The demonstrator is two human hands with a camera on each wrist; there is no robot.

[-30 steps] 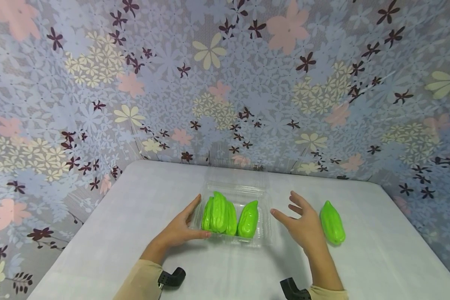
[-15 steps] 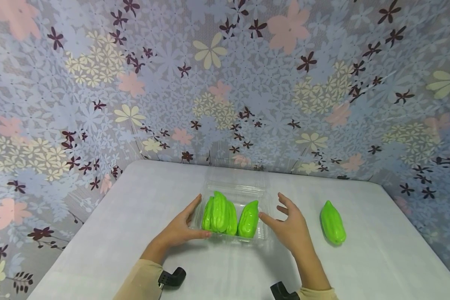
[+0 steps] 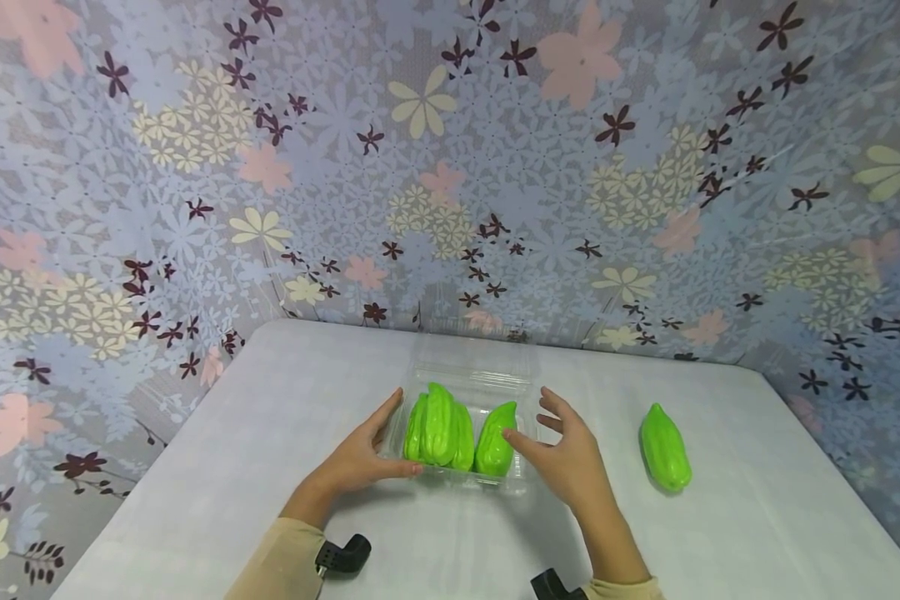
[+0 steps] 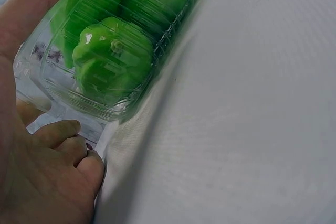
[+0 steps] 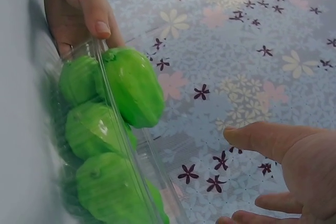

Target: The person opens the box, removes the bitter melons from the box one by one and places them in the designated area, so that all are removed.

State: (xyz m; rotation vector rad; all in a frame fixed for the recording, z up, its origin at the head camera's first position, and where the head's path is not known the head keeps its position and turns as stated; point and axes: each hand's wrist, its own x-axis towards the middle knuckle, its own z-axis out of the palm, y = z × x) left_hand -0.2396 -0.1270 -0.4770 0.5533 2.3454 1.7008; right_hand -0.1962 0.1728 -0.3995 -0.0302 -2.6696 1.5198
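R hand point(image 3: 570, 462) is sliding left across the white table point(image 3: 757, 517), away from the loose green chayote point(image 3: 665, 447) it was hovering next to a sec ago, and is now arriving at the right side of the clear plastic clamshell tray point(image 3: 521, 479); the loose chayote is staying put, lying alone well to the right of the tray, untouched. Reading this as the work shifting to the tray itself w/ both hands bracketing it, rather than picking up the stray veg, but that's a judgement. R hand is spread wide, fingers straight and splayed, thumb tip reaching toward the rightmost of the green chayotes in the tray point(image 3: 495, 450); in the right wrist view the thumb point(image 5: 262, 137) is hanging just clear of the tray wall w/ a gap showing, so it's near, not yet gripping anything. L hand point(image 3: 360, 458) isn't shifting: it's pressing flat against the tray's left side, fingers extended along the far-left wall, thumb lying along the near edge; left wrist view is showing the palm point(image 4: 31, 30) against the plastic and the lower fingers point(image 4: 58, 132) tucking under the tray's rim corner. Tray is sitting mid-table, lid standing open at the far side, chayotes packed inside side by side.
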